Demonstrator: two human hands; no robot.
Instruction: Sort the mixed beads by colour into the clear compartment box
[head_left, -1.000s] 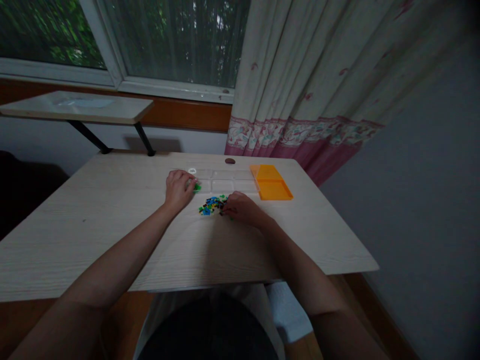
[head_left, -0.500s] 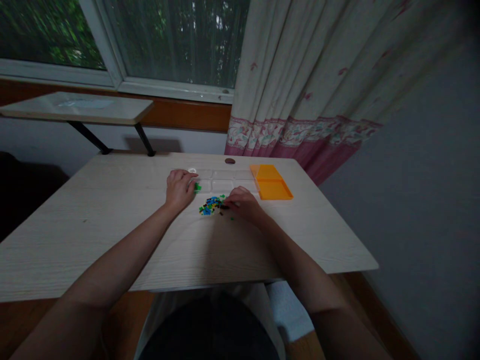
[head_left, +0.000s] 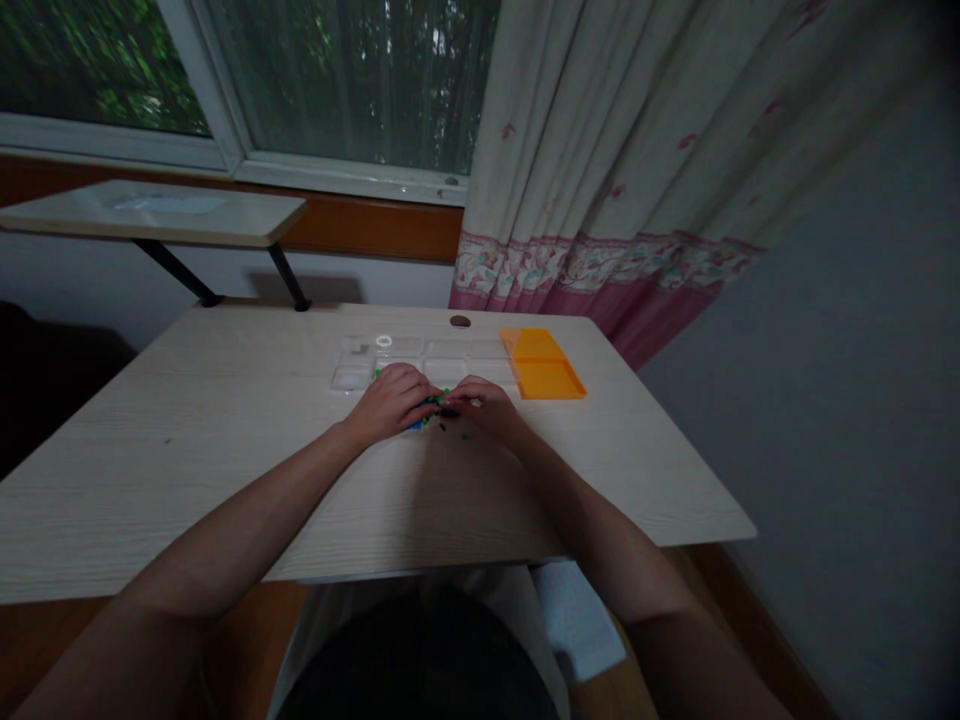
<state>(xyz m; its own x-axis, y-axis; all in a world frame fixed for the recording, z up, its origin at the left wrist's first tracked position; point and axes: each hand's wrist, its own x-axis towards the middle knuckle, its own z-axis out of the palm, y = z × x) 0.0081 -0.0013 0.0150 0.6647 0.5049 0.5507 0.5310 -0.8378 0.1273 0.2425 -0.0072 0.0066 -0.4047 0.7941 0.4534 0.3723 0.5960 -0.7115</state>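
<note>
My left hand (head_left: 391,402) reaches over a small pile of tiny coloured pieces (head_left: 415,426), its fingers drawn together over them and covering most of the pile. Blue, green, yellow and dark bits show around the fingertips. Facing it from the right, my right hand (head_left: 486,408) has thumb and fingers pinched at the pile's right edge, close to the left fingertips. Whatever either pinch holds is too small to make out. Just behind the hands lies a clear compartment tray (head_left: 352,381), with a few green pieces in a compartment near my left hand.
An open orange box (head_left: 551,380) rests at the tray's right end. Behind the tray lies a brown oval object (head_left: 460,321). A raised shelf (head_left: 247,222) on black legs stands at the table's back left. One green piece (head_left: 464,437) lies apart, in front of my right hand.
My left hand has moved right and toward me, from the tray's green pieces to the pile. The tray's left end is now uncovered. My right hand has stayed nearly in place.
</note>
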